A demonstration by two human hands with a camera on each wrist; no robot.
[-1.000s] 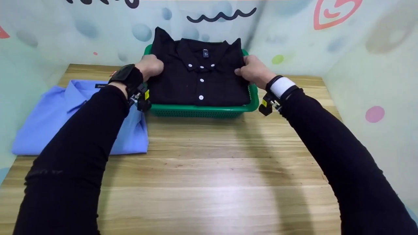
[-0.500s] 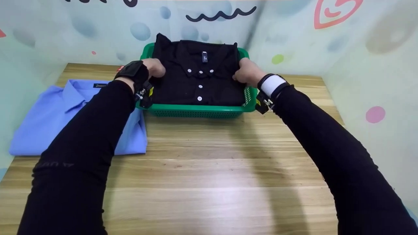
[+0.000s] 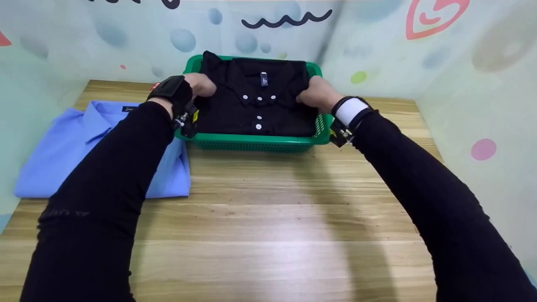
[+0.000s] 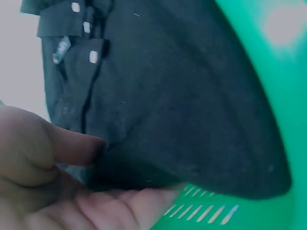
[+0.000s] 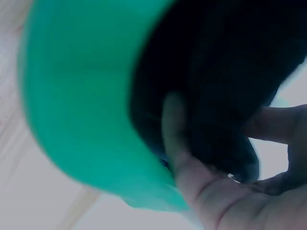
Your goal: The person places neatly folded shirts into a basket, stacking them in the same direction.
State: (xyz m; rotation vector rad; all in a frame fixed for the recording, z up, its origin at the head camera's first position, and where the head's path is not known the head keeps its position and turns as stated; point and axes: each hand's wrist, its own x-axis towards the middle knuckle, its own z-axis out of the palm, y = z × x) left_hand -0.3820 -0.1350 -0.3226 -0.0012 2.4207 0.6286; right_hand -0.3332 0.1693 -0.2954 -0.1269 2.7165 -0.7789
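A folded black shirt (image 3: 260, 113) with white buttons and a collar label lies inside a green plastic basket (image 3: 251, 139), collar toward the back wall. At its left side my left hand (image 3: 203, 85) pinches the fabric; in the left wrist view the thumb lies on top and the fingers (image 4: 139, 206) run under the edge. My right hand (image 3: 319, 94) grips the opposite side, and the right wrist view has its fingers (image 5: 187, 163) against the dark cloth beside the basket wall (image 5: 86, 110). The shirt's back left corner sticks up above the rim.
A folded light blue shirt (image 3: 63, 155) lies left of the basket, partly hidden under my left sleeve. Both rest on a wood-grain table (image 3: 260, 235). Patterned walls (image 3: 377, 50) stand behind and at both sides.
The black shirt has come down lower into the basket, with both hands following it down and slightly inward. Its right back corner no longer sticks up. The blue shirt stays put.
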